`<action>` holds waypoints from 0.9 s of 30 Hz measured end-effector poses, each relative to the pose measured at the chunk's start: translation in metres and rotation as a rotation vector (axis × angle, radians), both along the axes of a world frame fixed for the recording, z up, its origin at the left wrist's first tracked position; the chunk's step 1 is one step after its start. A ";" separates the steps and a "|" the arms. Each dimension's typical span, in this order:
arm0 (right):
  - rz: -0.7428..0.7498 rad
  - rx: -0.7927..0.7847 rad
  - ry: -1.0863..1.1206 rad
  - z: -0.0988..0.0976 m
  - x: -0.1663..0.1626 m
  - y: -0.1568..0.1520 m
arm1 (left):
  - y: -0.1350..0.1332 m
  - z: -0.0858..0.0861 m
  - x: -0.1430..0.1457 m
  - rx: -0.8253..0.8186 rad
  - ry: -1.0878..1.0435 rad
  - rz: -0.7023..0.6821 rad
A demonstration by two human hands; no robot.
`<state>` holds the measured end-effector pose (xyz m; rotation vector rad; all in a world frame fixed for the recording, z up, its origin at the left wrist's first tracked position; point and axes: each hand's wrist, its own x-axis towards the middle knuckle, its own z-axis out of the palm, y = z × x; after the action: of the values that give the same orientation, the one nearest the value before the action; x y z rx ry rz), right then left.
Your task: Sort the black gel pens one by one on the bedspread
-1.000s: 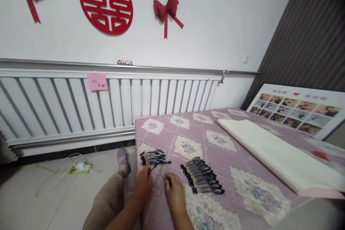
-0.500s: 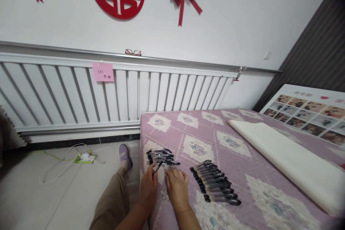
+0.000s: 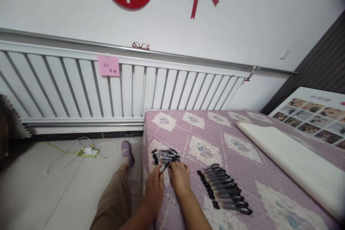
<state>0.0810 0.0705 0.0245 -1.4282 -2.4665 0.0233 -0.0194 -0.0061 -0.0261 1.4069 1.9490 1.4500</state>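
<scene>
The left hand [image 3: 154, 189] is holding a black pen [image 3: 165, 167], its grip clamped on the barrel between thumb and fingers, with the pen slanting up toward the right hand [image 3: 179, 176]. The right hand is bending its fingers down just beside that pen, at the near edge of a small pile of pens [image 3: 165, 155]; whether its grip is closing on anything, one cannot tell, as the back of the hand is hiding the fingertips. The pile is lying near the left edge of a bed [image 3: 185, 134], on a purple cover with cream diamond patches. To the right of the right hand, well apart from the pile, a slanting row of black-capped pens [image 3: 225, 189] is lying side by side. Farther right, a folded cream sheet [image 3: 288, 161] is stretching across the cover, and a photo board [image 3: 307, 115] is standing behind it. A white radiator [image 3: 178, 88] is running along the wall.
</scene>
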 end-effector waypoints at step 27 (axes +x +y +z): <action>-0.292 -0.348 1.073 -0.020 0.075 -0.071 | -0.005 0.015 -0.003 -0.042 0.238 -0.147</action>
<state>0.1556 -0.0005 0.0043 -1.3498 -1.3982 0.9252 -0.0221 -0.0108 -0.0115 1.7317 1.9512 1.2168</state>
